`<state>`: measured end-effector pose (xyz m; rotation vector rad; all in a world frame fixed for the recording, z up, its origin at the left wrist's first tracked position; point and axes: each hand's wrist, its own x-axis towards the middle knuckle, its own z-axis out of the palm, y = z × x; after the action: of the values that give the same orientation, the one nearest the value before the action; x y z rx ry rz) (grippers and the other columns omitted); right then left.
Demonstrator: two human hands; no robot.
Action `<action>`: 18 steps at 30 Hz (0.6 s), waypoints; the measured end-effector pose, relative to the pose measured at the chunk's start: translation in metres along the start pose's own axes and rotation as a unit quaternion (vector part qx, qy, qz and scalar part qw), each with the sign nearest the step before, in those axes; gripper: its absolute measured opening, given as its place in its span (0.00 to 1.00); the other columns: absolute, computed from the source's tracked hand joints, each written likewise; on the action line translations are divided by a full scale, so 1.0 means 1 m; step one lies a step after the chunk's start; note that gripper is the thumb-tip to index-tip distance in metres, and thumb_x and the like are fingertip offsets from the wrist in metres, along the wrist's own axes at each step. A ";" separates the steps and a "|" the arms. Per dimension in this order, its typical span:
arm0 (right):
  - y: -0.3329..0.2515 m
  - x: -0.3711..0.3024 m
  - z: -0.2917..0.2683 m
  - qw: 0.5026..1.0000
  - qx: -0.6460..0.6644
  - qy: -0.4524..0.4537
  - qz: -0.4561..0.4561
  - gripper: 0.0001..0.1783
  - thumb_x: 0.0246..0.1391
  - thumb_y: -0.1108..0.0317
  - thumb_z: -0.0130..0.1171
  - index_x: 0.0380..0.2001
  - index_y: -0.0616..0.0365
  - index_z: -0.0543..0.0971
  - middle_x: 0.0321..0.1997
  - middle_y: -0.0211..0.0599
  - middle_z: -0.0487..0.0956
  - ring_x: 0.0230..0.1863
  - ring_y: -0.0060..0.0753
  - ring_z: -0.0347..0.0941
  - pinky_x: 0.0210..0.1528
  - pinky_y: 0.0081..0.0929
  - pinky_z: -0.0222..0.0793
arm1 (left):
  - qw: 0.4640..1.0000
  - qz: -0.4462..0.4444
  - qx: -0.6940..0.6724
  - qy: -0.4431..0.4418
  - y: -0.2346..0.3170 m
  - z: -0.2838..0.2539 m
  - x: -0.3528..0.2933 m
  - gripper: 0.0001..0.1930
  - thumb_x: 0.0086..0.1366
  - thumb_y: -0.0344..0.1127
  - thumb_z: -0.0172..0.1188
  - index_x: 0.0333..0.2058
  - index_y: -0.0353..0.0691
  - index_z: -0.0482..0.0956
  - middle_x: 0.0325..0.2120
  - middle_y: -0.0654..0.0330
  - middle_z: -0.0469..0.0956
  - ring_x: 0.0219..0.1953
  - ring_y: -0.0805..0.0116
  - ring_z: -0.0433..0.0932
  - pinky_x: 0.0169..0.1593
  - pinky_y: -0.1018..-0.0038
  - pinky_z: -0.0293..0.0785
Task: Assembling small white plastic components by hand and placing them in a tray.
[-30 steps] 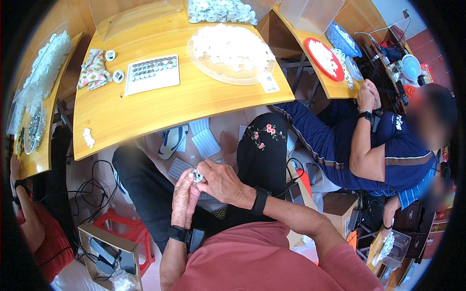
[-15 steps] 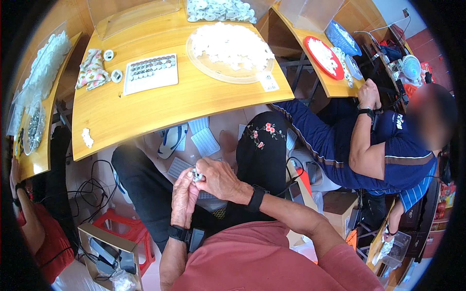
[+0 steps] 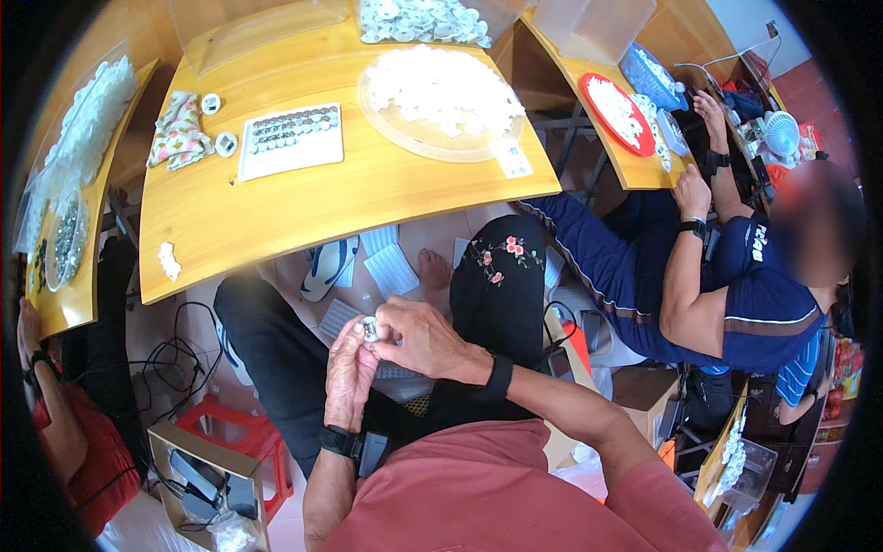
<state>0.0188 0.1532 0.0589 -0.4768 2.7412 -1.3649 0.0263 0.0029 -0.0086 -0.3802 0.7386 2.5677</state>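
Note:
Above my lap, my left hand [image 3: 346,382] pinches a small round white part [image 3: 370,329] with a dark, metallic-looking centre. Closed at the right side of the same part is my right hand [image 3: 421,342], its thumb and forefinger at the part's edge. On the table, two similar round parts lie near the cloth [image 3: 178,133]: one white disc [image 3: 211,103] farther back and another disc [image 3: 225,144] nearer. Beside them is a white tray [image 3: 290,161] with rows of small round silvery pieces.
A clear round tray [image 3: 405,138] of white pieces sits on the yellow table [image 3: 331,202], with a bin of pale parts [image 3: 423,20] behind. A co-worker [image 3: 736,285] sits at right, near a red plate [image 3: 651,140]. A cardboard box [image 3: 207,460] and a red stool [image 3: 276,460] stand at left.
My right fingers have drawn back slightly to the right, leaving more of the round part showing. The co-worker's hands, together before, are now apart, one reaching farther back.

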 end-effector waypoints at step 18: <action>-0.009 -0.003 0.006 0.998 -0.048 0.038 0.010 0.14 0.42 0.70 0.63 0.32 0.61 0.71 0.29 0.42 0.71 0.28 0.47 0.72 0.30 0.36 0.68 | 1.000 -0.002 -0.011 -0.019 0.001 0.004 -0.004 0.11 0.63 0.33 0.56 0.42 0.34 0.72 0.35 0.60 0.76 0.38 0.72 0.75 0.46 0.75 0.72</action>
<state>0.0254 0.1444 0.0617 -0.4079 2.8739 -1.2785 0.0285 0.0033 -0.0036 -0.3390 0.6960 2.5746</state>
